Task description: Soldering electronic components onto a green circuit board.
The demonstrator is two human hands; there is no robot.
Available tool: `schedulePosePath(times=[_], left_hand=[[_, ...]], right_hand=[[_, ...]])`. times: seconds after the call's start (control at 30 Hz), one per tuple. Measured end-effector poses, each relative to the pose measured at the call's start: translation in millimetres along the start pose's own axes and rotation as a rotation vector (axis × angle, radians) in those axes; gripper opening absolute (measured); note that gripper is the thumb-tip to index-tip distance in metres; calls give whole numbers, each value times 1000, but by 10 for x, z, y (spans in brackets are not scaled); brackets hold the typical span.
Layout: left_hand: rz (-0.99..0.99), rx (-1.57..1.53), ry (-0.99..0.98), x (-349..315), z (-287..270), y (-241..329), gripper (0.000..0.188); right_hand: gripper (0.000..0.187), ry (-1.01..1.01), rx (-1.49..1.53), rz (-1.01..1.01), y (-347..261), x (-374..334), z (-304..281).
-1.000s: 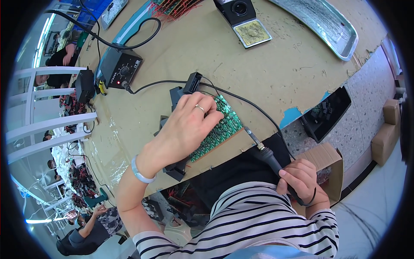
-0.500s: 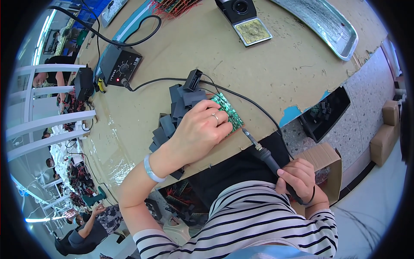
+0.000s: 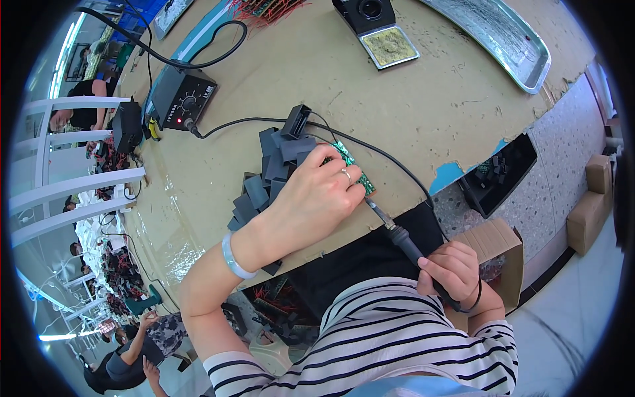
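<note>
A green circuit board (image 3: 358,173) lies near the table's front edge. My left hand (image 3: 321,195) is closed over it, fingers curled and pressed onto it, covering most of its left part. What the fingertips pinch there is hidden. In my right hand (image 3: 455,272) is a soldering iron (image 3: 407,245), gripped by its dark handle. Its metal tip reaches up and left to the board's near corner, close beside my left fingers; whether it touches is not clear. Left of the board, several black plastic cases (image 3: 268,162) are heaped, partly behind my left hand.
The iron's cable curves across the table to a black soldering station (image 3: 188,99) with a lit red lamp. A stand with a yellow sponge tray (image 3: 390,47) and a metal tray (image 3: 493,36) are at the back. A black bin (image 3: 499,175) and cardboard box (image 3: 506,255) stand right.
My left hand has shifted slightly right and down over the board, covering more of it. The soldering iron and my right hand have moved a little left.
</note>
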State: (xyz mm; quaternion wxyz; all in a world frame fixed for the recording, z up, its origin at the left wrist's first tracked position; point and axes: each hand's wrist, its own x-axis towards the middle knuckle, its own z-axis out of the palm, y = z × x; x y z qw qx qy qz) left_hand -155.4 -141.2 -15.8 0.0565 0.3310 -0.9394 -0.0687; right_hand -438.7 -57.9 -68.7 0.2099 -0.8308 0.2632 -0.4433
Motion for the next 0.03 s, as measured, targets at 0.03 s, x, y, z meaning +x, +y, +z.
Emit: schedulePosePath(times=[0.03], left_hand=[[2,10,-23,3,1,3,4]], right_hand=[[22,-8,0,-3,-4,8,-7]])
